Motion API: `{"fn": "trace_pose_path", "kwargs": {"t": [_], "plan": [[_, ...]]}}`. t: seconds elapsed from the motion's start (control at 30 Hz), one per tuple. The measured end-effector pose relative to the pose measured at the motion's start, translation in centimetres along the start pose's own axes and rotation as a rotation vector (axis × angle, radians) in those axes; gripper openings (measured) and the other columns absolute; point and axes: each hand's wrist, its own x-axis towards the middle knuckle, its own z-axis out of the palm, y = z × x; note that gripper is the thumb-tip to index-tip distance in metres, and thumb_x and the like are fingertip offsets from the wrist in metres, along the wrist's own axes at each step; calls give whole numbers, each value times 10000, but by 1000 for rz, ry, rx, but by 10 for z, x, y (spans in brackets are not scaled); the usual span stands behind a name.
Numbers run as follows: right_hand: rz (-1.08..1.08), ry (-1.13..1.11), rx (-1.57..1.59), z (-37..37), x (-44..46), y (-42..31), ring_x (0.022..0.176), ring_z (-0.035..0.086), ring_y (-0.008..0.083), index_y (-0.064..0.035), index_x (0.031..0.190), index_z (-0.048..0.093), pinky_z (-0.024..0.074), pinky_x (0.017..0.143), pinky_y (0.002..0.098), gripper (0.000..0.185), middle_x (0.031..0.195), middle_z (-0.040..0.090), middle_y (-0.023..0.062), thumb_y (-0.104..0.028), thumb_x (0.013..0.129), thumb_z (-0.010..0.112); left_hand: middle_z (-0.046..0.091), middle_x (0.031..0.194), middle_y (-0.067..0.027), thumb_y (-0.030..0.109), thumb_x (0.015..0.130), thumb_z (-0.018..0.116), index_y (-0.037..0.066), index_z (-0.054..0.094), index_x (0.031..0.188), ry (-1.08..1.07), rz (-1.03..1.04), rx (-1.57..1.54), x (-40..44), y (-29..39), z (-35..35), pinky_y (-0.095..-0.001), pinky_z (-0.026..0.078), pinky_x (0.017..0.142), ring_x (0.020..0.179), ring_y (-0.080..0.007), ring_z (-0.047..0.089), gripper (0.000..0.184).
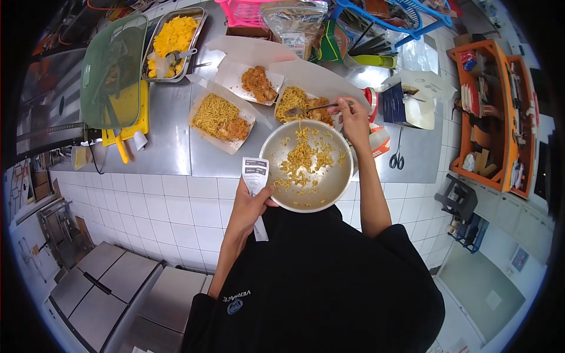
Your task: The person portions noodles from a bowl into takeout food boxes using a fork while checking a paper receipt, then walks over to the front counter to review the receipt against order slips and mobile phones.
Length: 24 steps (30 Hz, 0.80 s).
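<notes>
Nearest me, the left hand point(250, 206) grips the metal bowl point(272, 154) at its lower-left rim, with a printed slip point(255, 176) caught alongside; the bowl tilts mid-frame, noodle scraps point(303, 157) inside. Just above it, the right hand point(353, 120) pinches the fork point(321, 107) by its handle. The fork's long axis runs nearly crosswise, tines leftward over the paper box point(329, 79) at upper centre; that box lies left of the right hand, the nearer one. The bowl hides the box's near edge, and I can't tell whether the tines touch its noodles point(291, 99). The left fingertips are hidden.
</notes>
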Motion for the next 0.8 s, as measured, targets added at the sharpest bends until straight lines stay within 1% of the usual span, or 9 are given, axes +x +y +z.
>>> {"fn": "trace_pose_path", "kwargs": {"t": [0.13, 0.27, 0.4, 0.47, 0.57, 0.6, 0.67, 0.73, 0.8], "plan": [[-32, 26, -18, 13, 3, -9, 726, 615, 90, 10, 993, 657, 474, 650, 222, 216, 812, 707, 73, -177, 973, 551, 630, 903, -56, 38, 878, 624, 36, 438, 1192, -6, 14, 50, -3, -7, -4, -185, 343, 400, 595, -93, 621, 364], [-234, 120, -134, 12, 7, -19, 766, 642, 107, 19, 968, 665, 491, 698, 253, 203, 824, 713, 84, -155, 963, 559, 630, 902, -45, 26, 875, 627, 36, 446, 1206, 26, -20, 71, -4, -16, -11, -188, 384, 430, 594, -91, 610, 377], [-221, 63, -54, 8, -8, -28, 768, 649, 109, 21, 983, 659, 490, 703, 248, 200, 822, 711, 92, -145, 965, 549, 626, 907, -59, 18, 875, 622, 19, 441, 1204, 46, 13, 109, -2, -18, -16, -198, 435, 458, 618, -105, 617, 375], [-111, -28, -261, 15, -14, -26, 776, 640, 101, -4, 1008, 656, 455, 636, 223, 215, 887, 709, 76, -175, 989, 527, 621, 936, -82, 2, 872, 617, -6, 439, 1187, 93, 57, 73, -1, -19, -14, -217, 510, 518, 674, -130, 630, 361], [-203, 100, -141, 16, -9, -23, 741, 633, 105, 15, 996, 651, 465, 644, 237, 234, 860, 707, 94, -183, 989, 526, 612, 966, -104, -19, 868, 608, -24, 435, 1177, 106, 119, 87, -1, -17, -15, -242, 563, 584, 734, -150, 635, 353], [-207, 182, -81, 17, -15, -26, 735, 641, 113, 22, 990, 652, 478, 661, 244, 237, 842, 708, 102, -181, 988, 528, 612, 966, -104, -19, 868, 608, -24, 435, 1177, 113, 109, 88, -2, -17, -18, -242, 563, 584, 734, -150, 635, 353], [-179, 148, -47, 21, -21, -23, 756, 646, 115, 19, 994, 651, 481, 680, 240, 232, 846, 708, 100, -179, 988, 528, 607, 978, -108, -35, 866, 601, -25, 431, 1181, 121, 109, 81, 0, -15, -19, -249, 573, 594, 754, -154, 634, 358], [-179, 36, -181, 27, -19, -10, 789, 630, 95, 4, 994, 652, 455, 659, 224, 223, 862, 705, 78, -180, 988, 526, 606, 977, -109, -35, 866, 600, -27, 430, 1183, 108, 122, 89, -1, -16, -20, -248, 573, 593, 757, -153, 635, 361], [-137, 86, -225, 20, -15, -18, 785, 626, 91, -2, 998, 656, 451, 652, 221, 224, 868, 702, 73, -181, 989, 522, 605, 976, -109, -35, 865, 600, -29, 428, 1185, 114, 146, 84, 3, -14, -20, -248, 572, 592, 760, -153, 635, 363]]}}
